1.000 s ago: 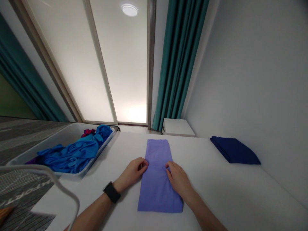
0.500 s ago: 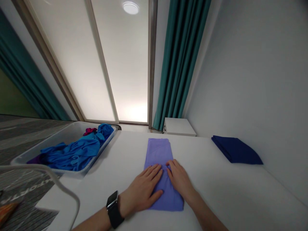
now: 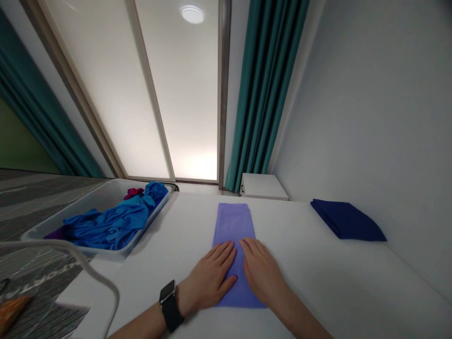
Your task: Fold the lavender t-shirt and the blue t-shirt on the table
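Note:
A lavender cloth folded into a long narrow strip lies on the white table, running away from me. My left hand, with a black watch on its wrist, lies flat on the near half of the strip, fingers stretched out. Beside it, my right hand rests flat on the cloth too, fingers extended. Both palms press on the fabric and hold nothing.
A grey tray at the left holds crumpled blue garments and a bit of magenta fabric. A folded navy cloth sits at the right by the wall. A small white cabinet and teal curtains stand behind the table.
A second ago both hands pinched the strip's edges at mid length. The left hand has since laid itself flat on the cloth, and the right hand has shifted inward beside it.

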`<state>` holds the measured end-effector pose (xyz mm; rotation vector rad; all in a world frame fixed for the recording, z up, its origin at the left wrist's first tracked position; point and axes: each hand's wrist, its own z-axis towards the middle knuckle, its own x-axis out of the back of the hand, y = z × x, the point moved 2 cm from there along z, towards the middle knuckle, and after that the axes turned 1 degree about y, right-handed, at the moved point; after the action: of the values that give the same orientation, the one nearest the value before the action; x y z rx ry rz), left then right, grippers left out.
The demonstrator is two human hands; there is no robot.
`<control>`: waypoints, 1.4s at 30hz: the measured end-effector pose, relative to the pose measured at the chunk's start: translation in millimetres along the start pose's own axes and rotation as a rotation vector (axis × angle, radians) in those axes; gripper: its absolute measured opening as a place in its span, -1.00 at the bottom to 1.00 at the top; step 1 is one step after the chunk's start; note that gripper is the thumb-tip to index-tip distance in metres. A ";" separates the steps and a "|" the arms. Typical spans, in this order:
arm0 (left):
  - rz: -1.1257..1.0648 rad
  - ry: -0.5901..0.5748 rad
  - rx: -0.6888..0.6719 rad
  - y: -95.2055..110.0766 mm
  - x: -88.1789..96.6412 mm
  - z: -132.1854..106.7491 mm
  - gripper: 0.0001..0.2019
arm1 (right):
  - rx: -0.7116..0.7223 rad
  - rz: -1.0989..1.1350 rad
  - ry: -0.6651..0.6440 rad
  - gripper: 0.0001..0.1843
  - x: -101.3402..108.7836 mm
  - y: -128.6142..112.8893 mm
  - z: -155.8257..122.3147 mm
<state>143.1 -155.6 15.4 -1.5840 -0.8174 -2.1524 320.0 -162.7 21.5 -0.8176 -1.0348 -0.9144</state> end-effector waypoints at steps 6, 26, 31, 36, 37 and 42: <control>0.050 0.006 -0.019 1.7 -0.7 -0.2 -0.41 | -0.035 0.034 -0.036 -0.45 -24.7 -6.9 -25.2; -0.024 -0.044 -0.070 -27.4 38.4 -30.4 -0.47 | 0.463 0.050 0.063 -0.68 18.1 -25.9 -42.1; -0.065 -0.030 -0.057 -41.6 34.9 -37.0 -0.38 | 0.520 -0.043 0.104 -0.82 6.5 -37.1 -43.6; -0.090 -0.024 -0.054 -48.3 28.4 -34.4 -0.27 | 0.469 -0.082 0.167 -0.79 1.9 -39.8 -41.6; -0.098 -0.021 -0.051 -49.0 27.8 -33.5 -0.27 | 0.454 -0.093 0.176 -0.79 -0.6 -40.1 -42.0; -0.137 0.011 -0.043 -47.8 29.6 -30.7 -0.26 | 0.426 -0.114 0.191 -0.85 -11.7 -42.8 -43.8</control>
<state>82.8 -136.2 25.3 -1.5775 -0.9059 -2.2861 293.5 -215.9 2.7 -0.3120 -1.0651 -0.8104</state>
